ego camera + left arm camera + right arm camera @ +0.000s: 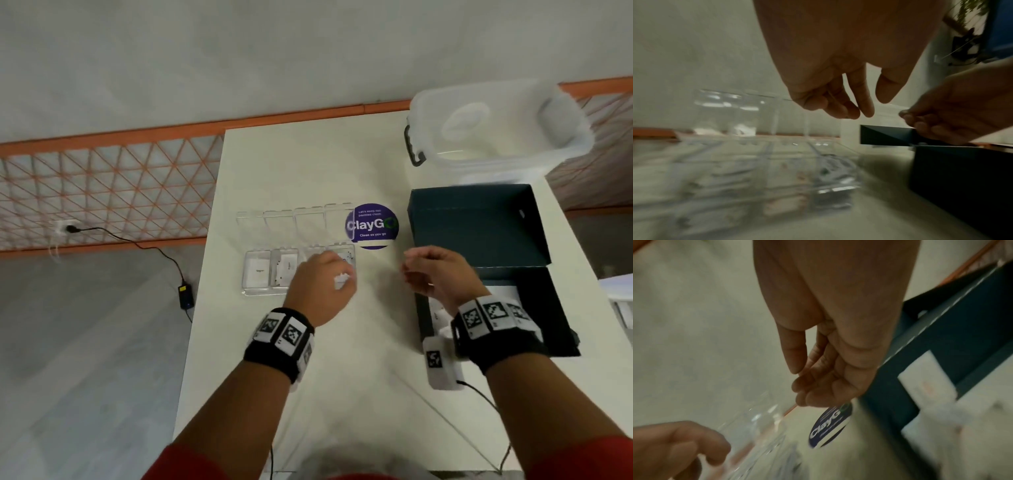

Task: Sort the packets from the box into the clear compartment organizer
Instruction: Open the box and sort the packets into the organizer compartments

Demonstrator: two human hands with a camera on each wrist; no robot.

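My left hand [320, 281] hangs loose over the organizer [260, 274], holding nothing. My right hand [435, 270] is empty too. Next I reach into the box [548, 308] for another packet [436, 310].

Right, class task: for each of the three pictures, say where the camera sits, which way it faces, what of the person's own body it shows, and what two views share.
Head: worn on the head, looking forward and down at the table, clear organizer and dark box; both forearms and hands show.
Left wrist: looks along the left hand over the organizer; the right hand enters at right.
Right wrist: looks along the right hand toward the ClayGo sticker; the left hand shows bottom left.
Shared: both wrist views show the organizer, the box and both hands.
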